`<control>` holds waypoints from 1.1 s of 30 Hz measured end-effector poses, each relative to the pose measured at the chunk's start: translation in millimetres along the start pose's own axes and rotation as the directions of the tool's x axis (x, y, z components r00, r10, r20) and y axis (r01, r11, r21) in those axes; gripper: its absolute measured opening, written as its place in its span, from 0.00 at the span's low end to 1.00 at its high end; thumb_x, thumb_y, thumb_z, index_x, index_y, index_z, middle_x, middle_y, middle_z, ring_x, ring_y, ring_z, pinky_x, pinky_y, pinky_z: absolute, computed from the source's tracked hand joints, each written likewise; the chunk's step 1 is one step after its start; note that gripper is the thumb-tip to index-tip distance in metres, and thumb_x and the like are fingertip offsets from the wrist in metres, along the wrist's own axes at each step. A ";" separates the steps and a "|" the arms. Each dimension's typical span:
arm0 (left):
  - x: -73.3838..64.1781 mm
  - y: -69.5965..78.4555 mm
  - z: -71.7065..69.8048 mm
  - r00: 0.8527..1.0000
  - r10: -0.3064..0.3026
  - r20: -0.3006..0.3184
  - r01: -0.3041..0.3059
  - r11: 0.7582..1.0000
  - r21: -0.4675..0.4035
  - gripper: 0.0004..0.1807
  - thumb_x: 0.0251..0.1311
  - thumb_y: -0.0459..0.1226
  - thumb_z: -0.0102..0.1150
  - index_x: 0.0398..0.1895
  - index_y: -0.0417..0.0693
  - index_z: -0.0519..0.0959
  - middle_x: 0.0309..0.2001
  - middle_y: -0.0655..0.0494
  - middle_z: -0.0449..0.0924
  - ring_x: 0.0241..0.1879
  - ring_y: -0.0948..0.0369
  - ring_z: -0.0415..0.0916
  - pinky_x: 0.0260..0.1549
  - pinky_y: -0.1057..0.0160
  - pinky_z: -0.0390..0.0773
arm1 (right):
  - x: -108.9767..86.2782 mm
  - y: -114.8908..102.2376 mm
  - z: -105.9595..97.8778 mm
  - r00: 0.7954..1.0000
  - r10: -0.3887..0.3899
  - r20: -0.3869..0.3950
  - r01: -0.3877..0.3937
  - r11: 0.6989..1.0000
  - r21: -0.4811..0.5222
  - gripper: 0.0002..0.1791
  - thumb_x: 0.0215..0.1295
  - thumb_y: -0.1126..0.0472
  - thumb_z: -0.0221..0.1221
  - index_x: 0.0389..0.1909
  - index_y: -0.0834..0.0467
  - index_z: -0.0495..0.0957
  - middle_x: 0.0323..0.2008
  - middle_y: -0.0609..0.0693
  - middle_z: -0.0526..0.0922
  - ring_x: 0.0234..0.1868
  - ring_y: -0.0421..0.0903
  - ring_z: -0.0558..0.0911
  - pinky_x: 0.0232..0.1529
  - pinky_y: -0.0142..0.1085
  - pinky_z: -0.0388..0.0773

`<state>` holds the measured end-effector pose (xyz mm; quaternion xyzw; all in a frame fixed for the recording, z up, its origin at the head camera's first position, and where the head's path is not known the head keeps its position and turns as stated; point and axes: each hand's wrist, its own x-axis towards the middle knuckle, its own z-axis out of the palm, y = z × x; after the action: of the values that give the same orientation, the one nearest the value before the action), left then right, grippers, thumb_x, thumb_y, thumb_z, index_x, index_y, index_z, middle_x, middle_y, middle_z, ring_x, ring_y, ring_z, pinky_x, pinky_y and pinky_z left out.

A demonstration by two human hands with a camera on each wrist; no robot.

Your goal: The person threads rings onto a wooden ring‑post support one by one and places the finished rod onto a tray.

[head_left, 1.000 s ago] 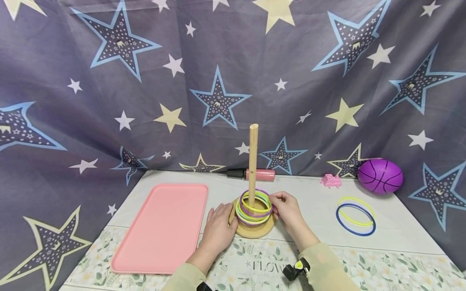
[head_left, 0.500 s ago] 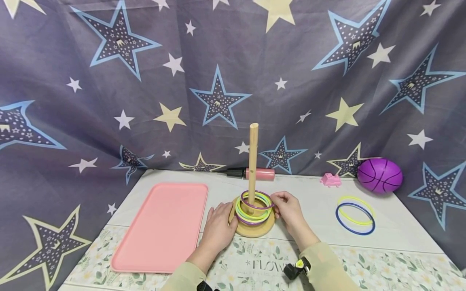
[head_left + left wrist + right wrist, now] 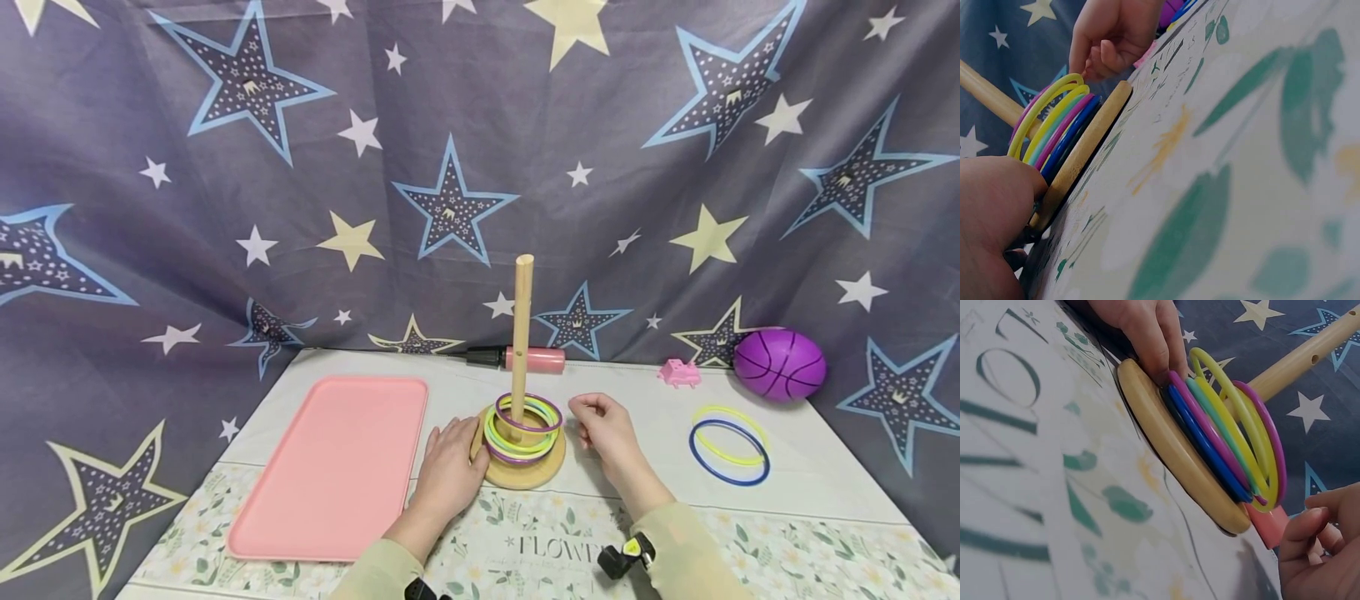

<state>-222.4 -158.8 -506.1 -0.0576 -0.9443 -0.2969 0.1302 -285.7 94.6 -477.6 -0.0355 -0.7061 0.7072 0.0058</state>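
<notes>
A wooden ring-toss stand (image 3: 522,333) stands upright on the table, its peg rising from a round base (image 3: 525,477). Several coloured rings (image 3: 521,450) lie stacked around the peg; the top purple ring (image 3: 552,427) sits tilted above the others. My left hand (image 3: 450,467) rests at the base's left edge, thumb against it and the other fingers fairly straight. To the right of the stand is my right hand (image 3: 606,429), loosely curled, holding nothing. In the right wrist view the right hand (image 3: 1322,544) is apart from the rings, and the left fingers (image 3: 1150,347) touch the base.
A pink tray (image 3: 330,475) lies on the left. A yellow ring (image 3: 753,421) and a blue ring (image 3: 731,482) overlap at right. Behind them are a purple ball (image 3: 780,365) and a small pink toy (image 3: 679,373). A pink-and-black pump (image 3: 536,360) lies behind the stand.
My right hand has let go of the purple ring and moved a little to the right. The ring now rests higher on the stack. The left hand stays in place.
</notes>
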 end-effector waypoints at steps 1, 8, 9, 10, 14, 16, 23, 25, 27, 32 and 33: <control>0.0 -0.3 0.2 1.000 0.000 0.000 0.000 1.000 0.001 0.31 0.77 0.40 0.61 0.77 0.33 0.73 0.75 0.37 0.76 0.80 0.38 0.66 0.83 0.32 0.50 | -0.4 -0.7 -1.7 1.000 -0.002 -0.001 0.002 1.000 -0.003 0.12 0.81 0.63 0.63 0.53 0.70 0.79 0.24 0.48 0.73 0.19 0.36 0.70 0.18 0.26 0.71; -0.2 -1.8 1.0 1.000 -0.006 0.003 0.006 1.000 -0.002 0.31 0.77 0.40 0.61 0.78 0.34 0.73 0.75 0.37 0.75 0.80 0.38 0.65 0.83 0.33 0.49 | -3.5 -5.7 -15.1 1.000 -0.007 -0.009 0.007 1.000 -0.017 0.14 0.81 0.61 0.64 0.55 0.69 0.79 0.24 0.48 0.73 0.19 0.37 0.71 0.19 0.27 0.72; -0.3 -1.9 0.9 1.000 -0.006 0.003 0.006 1.000 -0.002 0.31 0.77 0.40 0.61 0.78 0.34 0.73 0.75 0.37 0.75 0.80 0.38 0.65 0.83 0.33 0.49 | -4.1 -6.5 -17.1 1.000 -0.007 -0.011 0.006 1.000 -0.018 0.15 0.81 0.61 0.64 0.56 0.69 0.79 0.25 0.48 0.73 0.19 0.37 0.71 0.19 0.27 0.72; -0.3 -1.9 0.8 1.000 -0.005 0.003 0.005 1.000 -0.003 0.31 0.77 0.40 0.61 0.78 0.34 0.73 0.75 0.37 0.75 0.80 0.38 0.65 0.83 0.33 0.49 | -4.8 -7.3 -19.0 1.000 -0.007 -0.014 0.007 1.000 -0.017 0.15 0.81 0.61 0.65 0.56 0.69 0.79 0.25 0.47 0.73 0.19 0.37 0.71 0.19 0.27 0.73; -0.3 -2.1 1.0 1.000 -0.005 0.003 0.005 1.000 -0.004 0.31 0.77 0.40 0.61 0.78 0.34 0.73 0.75 0.37 0.75 0.80 0.38 0.65 0.83 0.33 0.49 | -6.8 -9.3 -27.1 1.000 -0.009 -0.022 0.009 1.000 -0.027 0.15 0.81 0.61 0.65 0.56 0.69 0.79 0.26 0.47 0.74 0.20 0.38 0.71 0.19 0.27 0.74; -0.2 -1.9 1.1 1.000 -0.007 0.005 0.007 1.000 -0.006 0.31 0.77 0.40 0.61 0.78 0.34 0.73 0.75 0.37 0.75 0.80 0.39 0.65 0.83 0.33 0.49 | -7.5 -10.0 -31.1 1.000 -0.010 -0.028 0.009 0.999 -0.036 0.15 0.81 0.61 0.64 0.56 0.69 0.79 0.26 0.47 0.74 0.21 0.37 0.72 0.20 0.27 0.74; -0.1 -1.7 1.2 1.000 -0.005 0.004 0.005 1.000 -0.004 0.31 0.77 0.40 0.61 0.78 0.34 0.73 0.75 0.37 0.75 0.80 0.38 0.65 0.83 0.33 0.49 | -11.6 -13.6 -44.7 1.000 -0.023 -0.021 0.022 0.998 -0.053 0.15 0.83 0.61 0.63 0.57 0.69 0.78 0.27 0.48 0.74 0.22 0.38 0.73 0.21 0.28 0.75; -0.2 -1.6 1.0 1.000 -0.006 0.005 0.006 1.000 -0.004 0.31 0.77 0.40 0.61 0.78 0.34 0.73 0.75 0.37 0.75 0.80 0.38 0.65 0.83 0.33 0.49 | -13.5 -14.9 -48.7 1.000 -0.022 -0.020 0.021 0.998 -0.054 0.15 0.83 0.61 0.63 0.57 0.69 0.77 0.27 0.48 0.74 0.22 0.38 0.73 0.22 0.28 0.75; -0.2 -1.5 0.9 1.000 -0.008 0.006 0.008 1.000 -0.005 0.31 0.77 0.40 0.61 0.78 0.33 0.73 0.75 0.37 0.75 0.80 0.38 0.65 0.83 0.33 0.49 | -15.2 -15.9 -53.1 1.000 -0.020 -0.021 0.019 0.998 -0.055 0.16 0.83 0.60 0.63 0.58 0.69 0.77 0.28 0.47 0.74 0.23 0.38 0.73 0.22 0.28 0.75; 0.0 -1.5 0.8 1.000 -0.011 0.009 0.011 1.000 -0.007 0.31 0.77 0.40 0.61 0.78 0.34 0.73 0.75 0.37 0.75 0.80 0.38 0.65 0.83 0.33 0.49 | -19.0 -19.4 -65.3 0.999 -0.014 -0.034 0.012 0.998 -0.054 0.16 0.83 0.59 0.64 0.58 0.68 0.78 0.28 0.47 0.75 0.24 0.39 0.73 0.22 0.29 0.75; 0.0 -1.6 0.8 1.000 -0.011 0.008 0.011 1.000 -0.008 0.31 0.77 0.40 0.61 0.78 0.34 0.73 0.75 0.37 0.75 0.80 0.38 0.65 0.83 0.33 0.49 | -19.7 -20.1 -67.9 0.999 -0.015 -0.036 0.012 0.998 -0.056 0.16 0.83 0.59 0.63 0.58 0.67 0.78 0.28 0.47 0.75 0.24 0.39 0.73 0.22 0.29 0.75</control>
<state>-222.8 -159.6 -507.6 -0.0543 -0.9439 -0.3009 0.1245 -262.9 161.4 -456.7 -0.0436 -0.7256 0.6864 0.0223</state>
